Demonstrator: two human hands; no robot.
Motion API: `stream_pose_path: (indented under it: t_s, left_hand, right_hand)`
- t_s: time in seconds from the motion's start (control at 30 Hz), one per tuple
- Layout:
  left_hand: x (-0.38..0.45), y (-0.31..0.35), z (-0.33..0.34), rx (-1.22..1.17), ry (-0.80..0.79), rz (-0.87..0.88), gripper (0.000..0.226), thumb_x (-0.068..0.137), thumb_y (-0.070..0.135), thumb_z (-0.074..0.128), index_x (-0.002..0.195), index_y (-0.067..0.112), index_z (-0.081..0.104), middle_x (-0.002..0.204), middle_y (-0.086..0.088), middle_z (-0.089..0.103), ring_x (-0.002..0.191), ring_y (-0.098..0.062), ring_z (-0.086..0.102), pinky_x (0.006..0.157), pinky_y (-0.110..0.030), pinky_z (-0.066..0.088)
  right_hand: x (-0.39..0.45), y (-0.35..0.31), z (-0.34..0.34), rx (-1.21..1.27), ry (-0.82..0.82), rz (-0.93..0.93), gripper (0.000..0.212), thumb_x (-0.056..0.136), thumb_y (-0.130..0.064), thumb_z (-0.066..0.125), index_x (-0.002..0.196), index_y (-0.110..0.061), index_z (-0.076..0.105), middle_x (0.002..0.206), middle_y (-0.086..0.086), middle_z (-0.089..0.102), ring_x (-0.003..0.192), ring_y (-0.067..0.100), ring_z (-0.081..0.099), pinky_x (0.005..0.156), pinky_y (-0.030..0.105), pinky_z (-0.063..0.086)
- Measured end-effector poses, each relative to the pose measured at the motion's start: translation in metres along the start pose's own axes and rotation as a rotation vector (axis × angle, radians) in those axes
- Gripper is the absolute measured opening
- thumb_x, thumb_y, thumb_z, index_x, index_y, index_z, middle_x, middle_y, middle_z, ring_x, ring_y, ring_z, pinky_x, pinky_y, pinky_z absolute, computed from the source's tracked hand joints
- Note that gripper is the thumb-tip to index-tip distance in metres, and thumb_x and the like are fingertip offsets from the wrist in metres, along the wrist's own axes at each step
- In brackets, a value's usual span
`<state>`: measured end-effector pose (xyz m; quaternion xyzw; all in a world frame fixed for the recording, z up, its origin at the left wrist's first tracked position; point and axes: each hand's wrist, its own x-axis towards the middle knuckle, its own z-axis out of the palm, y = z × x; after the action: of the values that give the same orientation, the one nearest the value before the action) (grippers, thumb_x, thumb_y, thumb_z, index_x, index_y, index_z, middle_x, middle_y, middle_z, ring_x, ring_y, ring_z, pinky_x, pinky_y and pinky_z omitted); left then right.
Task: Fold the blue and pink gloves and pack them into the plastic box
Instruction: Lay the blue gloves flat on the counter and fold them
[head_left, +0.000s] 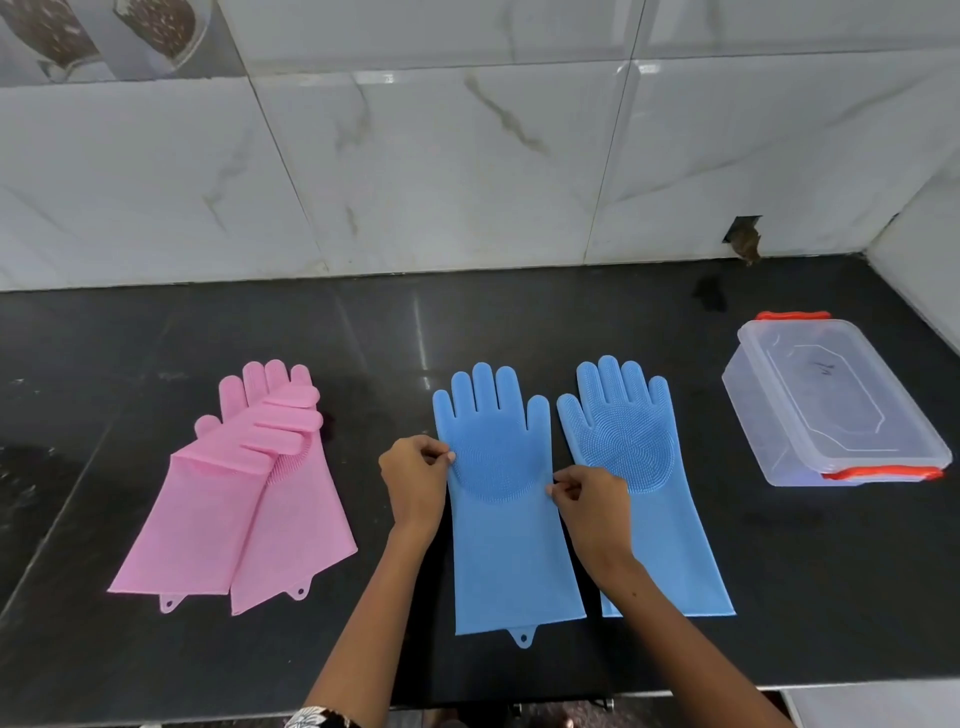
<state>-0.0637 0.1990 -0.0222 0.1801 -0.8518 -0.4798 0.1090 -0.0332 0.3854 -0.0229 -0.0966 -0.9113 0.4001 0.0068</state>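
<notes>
Head: blue glove (506, 519) between both grips.

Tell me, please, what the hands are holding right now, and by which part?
Both hold the nearer blue glove: the left hand pinches its left edge, the right hand its right edge, at palm level.

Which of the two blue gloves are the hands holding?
The left blue glove: the left hand and right hand pinch its two side edges. The right blue glove lies untouched.
</notes>
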Motion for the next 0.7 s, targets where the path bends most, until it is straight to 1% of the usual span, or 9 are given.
stream_pose_path:
  t_s: [0.17, 0.3, 0.33, 0.47, 0.53, 0.7]
  left_hand:
    - [0.0003, 0.0005, 0.0001, 0.000, 0.007, 0.004, 0.004, 0.077, 0.001, 0.072, 0.077, 0.005, 0.074, 0.068, 0.004, 0.063, 0.064, -0.004, 0.060, 0.064, -0.008, 0.041]
    - [0.0010, 0.0008, -0.0008, -0.002, 0.009, 0.013, 0.003, 0.078, 0.001, 0.072, 0.077, 0.004, 0.074, 0.069, 0.003, 0.063, 0.067, -0.007, 0.061, 0.072, -0.020, 0.048]
    - [0.0007, 0.0009, -0.0009, 0.000, 0.010, 0.014, 0.003, 0.078, 0.001, 0.072, 0.077, 0.003, 0.074, 0.070, 0.002, 0.064, 0.067, -0.007, 0.061, 0.073, -0.020, 0.048]
    - [-0.0001, 0.0015, -0.0005, 0.005, 0.010, 0.012, 0.004, 0.078, 0.001, 0.071, 0.079, 0.004, 0.074, 0.071, 0.002, 0.064, 0.066, -0.004, 0.059, 0.067, -0.011, 0.043]
    - [-0.0001, 0.0021, -0.0009, 0.006, 0.010, 0.010, 0.004, 0.078, 0.000, 0.071, 0.079, 0.003, 0.074, 0.071, 0.002, 0.063, 0.066, -0.004, 0.059, 0.068, -0.012, 0.044]
    - [-0.0002, 0.0023, -0.0016, 0.015, 0.005, 0.010, 0.004, 0.078, 0.000, 0.071, 0.080, 0.003, 0.074, 0.074, 0.000, 0.065, 0.069, -0.010, 0.061, 0.071, -0.017, 0.046]
  right_hand:
    - [0.0002, -0.0016, 0.0013, -0.003, 0.007, -0.002, 0.008, 0.081, -0.009, 0.071, 0.089, -0.009, 0.073, 0.081, 0.001, 0.072, 0.071, 0.010, 0.064, 0.073, 0.024, 0.055]
    - [0.0006, -0.0020, 0.0028, -0.004, 0.017, -0.013, 0.007, 0.081, -0.009, 0.071, 0.087, -0.009, 0.073, 0.080, 0.002, 0.072, 0.069, 0.009, 0.063, 0.070, 0.019, 0.051]
    - [0.0009, -0.0020, 0.0027, -0.004, 0.016, -0.012, 0.007, 0.081, -0.010, 0.071, 0.087, -0.009, 0.073, 0.080, 0.002, 0.072, 0.069, 0.009, 0.063, 0.070, 0.020, 0.052]
    - [0.0011, -0.0011, 0.0020, -0.010, 0.012, -0.010, 0.005, 0.080, -0.010, 0.071, 0.084, -0.008, 0.073, 0.078, 0.003, 0.072, 0.069, 0.013, 0.064, 0.072, 0.029, 0.056]
    - [0.0014, -0.0007, 0.0021, -0.010, 0.014, -0.016, 0.006, 0.080, -0.010, 0.071, 0.086, -0.008, 0.073, 0.079, 0.003, 0.072, 0.070, 0.013, 0.065, 0.072, 0.028, 0.056]
    - [0.0023, 0.0002, 0.0028, -0.015, 0.016, -0.025, 0.008, 0.080, -0.010, 0.072, 0.088, -0.007, 0.073, 0.081, 0.003, 0.073, 0.072, 0.013, 0.065, 0.074, 0.027, 0.056]
